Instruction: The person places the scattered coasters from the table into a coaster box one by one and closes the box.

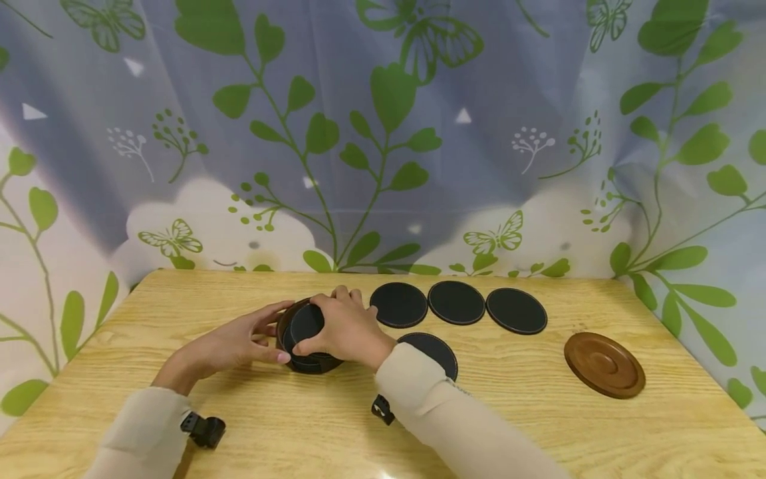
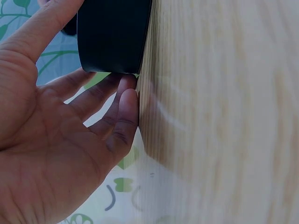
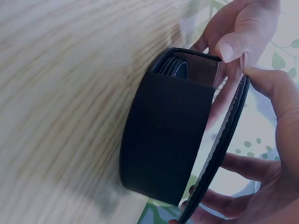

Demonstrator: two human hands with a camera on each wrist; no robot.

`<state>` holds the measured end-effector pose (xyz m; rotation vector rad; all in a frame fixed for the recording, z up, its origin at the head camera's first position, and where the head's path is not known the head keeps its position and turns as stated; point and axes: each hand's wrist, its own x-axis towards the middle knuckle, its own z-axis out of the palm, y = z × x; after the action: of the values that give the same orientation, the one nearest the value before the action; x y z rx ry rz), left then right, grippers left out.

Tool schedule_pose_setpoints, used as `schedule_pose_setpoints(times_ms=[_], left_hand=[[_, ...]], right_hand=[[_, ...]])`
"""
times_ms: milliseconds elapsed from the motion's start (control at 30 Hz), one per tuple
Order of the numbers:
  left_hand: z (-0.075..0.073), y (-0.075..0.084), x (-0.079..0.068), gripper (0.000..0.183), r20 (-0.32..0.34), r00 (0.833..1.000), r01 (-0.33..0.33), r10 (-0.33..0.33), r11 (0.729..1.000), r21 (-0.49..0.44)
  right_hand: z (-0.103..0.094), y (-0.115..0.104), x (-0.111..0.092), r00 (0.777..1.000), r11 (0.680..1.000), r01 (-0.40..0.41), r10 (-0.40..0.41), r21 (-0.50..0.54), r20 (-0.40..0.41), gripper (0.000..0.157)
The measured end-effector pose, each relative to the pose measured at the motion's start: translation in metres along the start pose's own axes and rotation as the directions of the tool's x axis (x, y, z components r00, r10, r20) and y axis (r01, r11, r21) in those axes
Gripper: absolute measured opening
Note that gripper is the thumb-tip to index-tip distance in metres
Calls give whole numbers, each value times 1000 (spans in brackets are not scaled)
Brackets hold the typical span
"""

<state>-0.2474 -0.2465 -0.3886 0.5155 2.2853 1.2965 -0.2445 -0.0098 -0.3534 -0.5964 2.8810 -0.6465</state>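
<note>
A round black coaster holder (image 1: pixel 314 368) stands upright on the table, with a slot in its side. My left hand (image 1: pixel 230 342) holds the holder from the left, thumb near the front rim and fingers around the far side. In the left wrist view, fingertips meet the holder's dark wall (image 2: pixel 112 37). My right hand (image 1: pixel 350 329) pinches a black stitched coaster (image 3: pixel 217 149) by opposite edges, tilted just over the holder's mouth. Its edge looks layered in the right wrist view. Through the slot, several stacked coasters (image 3: pixel 173 67) show inside the holder.
Three black coasters lie in a row at the back: one on the left (image 1: pixel 397 305), one in the middle (image 1: pixel 457 303), one on the right (image 1: pixel 516 311). Another coaster (image 1: pixel 432 351) lies partly behind the right forearm. A brown wooden disc (image 1: pixel 604 366) rests at the right.
</note>
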Motion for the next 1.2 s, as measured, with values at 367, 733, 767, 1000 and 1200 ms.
schedule_pose_setpoints(times_ms=[367, 733, 767, 1000, 1200], left_hand=[[-1, -1, 1, 102, 17, 1000, -11, 12, 999, -37], [-1, -2, 1, 102, 21, 1000, -12, 13, 999, -43], [-1, -2, 1, 101, 19, 1000, -12, 13, 999, -42], [0, -1, 0, 103, 13, 1000, 6, -5, 998, -66], [0, 1, 0, 103, 13, 1000, 9, -8, 997, -74]], right_hand=[[7, -14, 14, 999, 999, -29, 28, -40, -14, 77], [13, -19, 20, 998, 996, -68, 67, -61, -20, 75], [14, -19, 20, 997, 995, -71, 70, -66, -21, 75], [16, -21, 20, 997, 994, -77, 75, -81, -21, 77], [16, -19, 19, 998, 995, -67, 66, -76, -25, 78]])
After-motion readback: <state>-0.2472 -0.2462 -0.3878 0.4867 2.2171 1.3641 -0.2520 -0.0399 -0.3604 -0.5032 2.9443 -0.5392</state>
